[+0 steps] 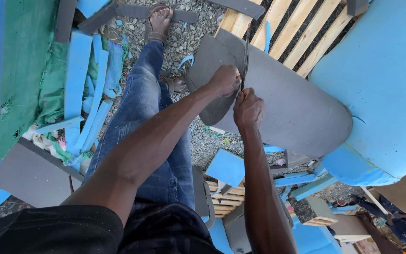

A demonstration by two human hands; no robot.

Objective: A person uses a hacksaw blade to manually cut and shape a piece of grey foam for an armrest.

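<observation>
The grey foam sheet (283, 101) is lying across a wooden slatted frame (292, 28) and the edge of a large blue foam block (381, 80), its long axis running from upper left, near the gravel (189, 33), down to a rounded end at lower right. A long thin blade (245, 51) is standing nearly upright against the sheet's left part, its tip pointing away from the person toward the top of the view.

The right hand (247, 109) is closing tightly around the blade's lower end, fingers fully wrapped. The left hand (225, 80) is pressing on the sheet just left of the blade, fingers curled over the foam's cut edge; the two hands are almost touching.

A jeans-clad leg (142, 122) is stretching out below the arms, ending in a sandalled foot (158, 21) on the gravel. Blue foam strips (83, 94) are lying heaped to the left beside green fabric (29, 70), and a flat grey panel (34, 174) is resting at lower left. Small blue offcuts (226, 167) and a little wooden-edged block (313, 210) are scattered under the sheet. No packages, labels or signs are showing clearly.
</observation>
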